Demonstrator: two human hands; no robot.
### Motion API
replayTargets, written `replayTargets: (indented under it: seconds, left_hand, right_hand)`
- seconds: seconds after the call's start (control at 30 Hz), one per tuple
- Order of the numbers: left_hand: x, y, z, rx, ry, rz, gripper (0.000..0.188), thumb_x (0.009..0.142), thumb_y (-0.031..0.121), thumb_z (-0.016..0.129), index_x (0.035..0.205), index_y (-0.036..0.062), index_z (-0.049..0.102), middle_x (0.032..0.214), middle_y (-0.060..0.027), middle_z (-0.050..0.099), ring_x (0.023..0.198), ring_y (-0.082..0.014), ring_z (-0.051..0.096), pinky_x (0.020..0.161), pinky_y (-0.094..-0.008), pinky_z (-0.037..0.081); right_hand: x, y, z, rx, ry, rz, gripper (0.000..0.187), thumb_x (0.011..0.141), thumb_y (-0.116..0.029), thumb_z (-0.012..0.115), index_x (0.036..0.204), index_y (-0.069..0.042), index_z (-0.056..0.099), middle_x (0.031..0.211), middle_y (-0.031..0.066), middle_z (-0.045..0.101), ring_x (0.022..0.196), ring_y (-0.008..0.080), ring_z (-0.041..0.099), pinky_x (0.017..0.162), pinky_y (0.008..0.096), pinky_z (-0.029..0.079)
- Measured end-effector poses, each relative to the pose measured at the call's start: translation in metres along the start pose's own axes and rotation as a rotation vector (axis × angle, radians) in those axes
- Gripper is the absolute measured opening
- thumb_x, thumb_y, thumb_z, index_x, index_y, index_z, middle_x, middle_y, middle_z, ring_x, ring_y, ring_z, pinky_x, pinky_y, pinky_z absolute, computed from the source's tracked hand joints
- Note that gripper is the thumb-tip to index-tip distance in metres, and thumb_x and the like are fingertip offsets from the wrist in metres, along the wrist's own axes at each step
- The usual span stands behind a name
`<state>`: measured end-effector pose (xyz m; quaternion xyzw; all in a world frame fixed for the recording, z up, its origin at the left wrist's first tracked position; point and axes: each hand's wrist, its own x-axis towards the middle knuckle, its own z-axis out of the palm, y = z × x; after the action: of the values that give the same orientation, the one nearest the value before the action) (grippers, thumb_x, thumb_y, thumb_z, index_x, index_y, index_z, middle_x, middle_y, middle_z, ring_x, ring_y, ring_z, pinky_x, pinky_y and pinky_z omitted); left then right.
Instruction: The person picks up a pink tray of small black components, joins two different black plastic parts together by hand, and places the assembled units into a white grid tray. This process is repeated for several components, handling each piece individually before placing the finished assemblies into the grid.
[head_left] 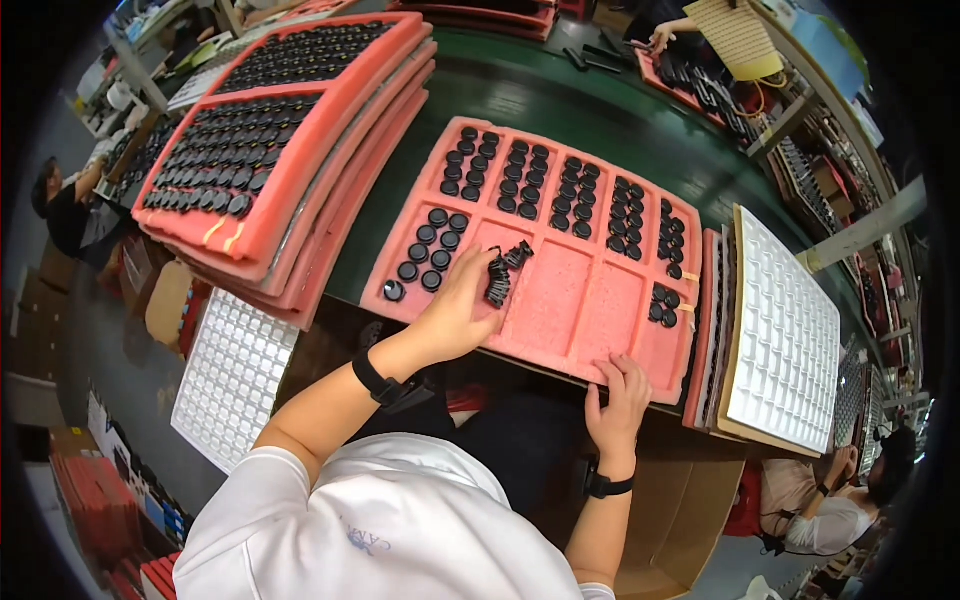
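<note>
A pink foam tray lies in front of me, divided into compartments. Small round black caps stand in rows in the far compartments and the near left one; a few more sit at the near right. My left hand is over the near part of the tray, its fingers closed around a bunch of black ribbed parts. Part of that bunch is hidden by the fingers. On the tray's near edge rests my right hand, fingers stretched out and thumb apart, with nothing in it.
Stacked pink foam trays full of black caps rise at the left. White moulded trays stand at the right and lower left. A cardboard box is below the green table. Other people work at the far right and left.
</note>
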<state>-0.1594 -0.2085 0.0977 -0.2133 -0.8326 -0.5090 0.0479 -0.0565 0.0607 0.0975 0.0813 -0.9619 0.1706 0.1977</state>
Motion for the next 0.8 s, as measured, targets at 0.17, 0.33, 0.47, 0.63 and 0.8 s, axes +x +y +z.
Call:
replayTargets:
  seconds: [0.17, 0.33, 0.47, 0.63, 0.8]
  left_hand:
    - [-0.029, -0.002, -0.005, -0.197, 0.092, 0.012, 0.059, 0.075, 0.002, 0.061, 0.128, -0.0013, 0.034, 0.131, -0.0231, 0.036, 0.125, -0.0346, 0.037, 0.104, -0.0374, 0.032]
    - [-0.062, 0.013, -0.019, -0.359, 0.069, -0.100, 0.047, 0.079, -0.005, 0.056, 0.123, -0.0011, 0.039, 0.125, -0.0150, 0.044, 0.117, -0.0239, 0.047, 0.098, -0.0344, 0.039]
    - [-0.076, 0.019, -0.027, -0.234, 0.098, -0.045, 0.029, 0.080, -0.002, 0.057, 0.108, -0.0008, 0.050, 0.109, -0.0131, 0.053, 0.099, -0.0230, 0.057, 0.084, -0.0318, 0.048]
    - [-0.075, 0.018, -0.036, -0.123, 0.000, 0.025, 0.023, 0.077, -0.004, 0.059, 0.100, -0.0011, 0.056, 0.104, -0.0111, 0.057, 0.095, -0.0205, 0.059, 0.079, -0.0288, 0.048]
    - [-0.065, 0.012, -0.045, -0.037, -0.042, 0.116, 0.020, 0.076, -0.004, 0.060, 0.096, -0.0009, 0.058, 0.098, -0.0117, 0.060, 0.088, -0.0224, 0.061, 0.076, -0.0290, 0.049]
  right_hand:
    - [-0.005, 0.000, 0.003, 0.009, 0.073, -0.029, 0.040, 0.070, -0.006, 0.062, 0.109, -0.010, 0.057, 0.114, 0.0100, 0.053, 0.113, 0.0305, 0.046, 0.096, 0.0420, 0.032]
    - [-0.008, -0.001, -0.001, 0.019, 0.064, -0.026, 0.040, 0.071, -0.004, 0.060, 0.111, -0.009, 0.056, 0.117, 0.0107, 0.053, 0.114, 0.0304, 0.046, 0.098, 0.0415, 0.032]
    - [-0.004, -0.008, -0.002, 0.048, 0.039, 0.016, 0.041, 0.073, -0.001, 0.058, 0.113, -0.007, 0.055, 0.117, 0.0118, 0.054, 0.114, 0.0310, 0.047, 0.099, 0.0404, 0.032]
    - [0.027, -0.040, 0.007, 0.235, 0.012, 0.031, 0.038, 0.074, -0.002, 0.058, 0.112, -0.004, 0.055, 0.111, 0.0148, 0.057, 0.108, 0.0330, 0.051, 0.095, 0.0387, 0.037]
    - [0.081, -0.089, 0.040, 0.297, -0.054, -0.082, 0.031, 0.077, -0.005, 0.060, 0.108, -0.001, 0.057, 0.105, 0.0173, 0.059, 0.100, 0.0345, 0.055, 0.087, 0.0382, 0.043]
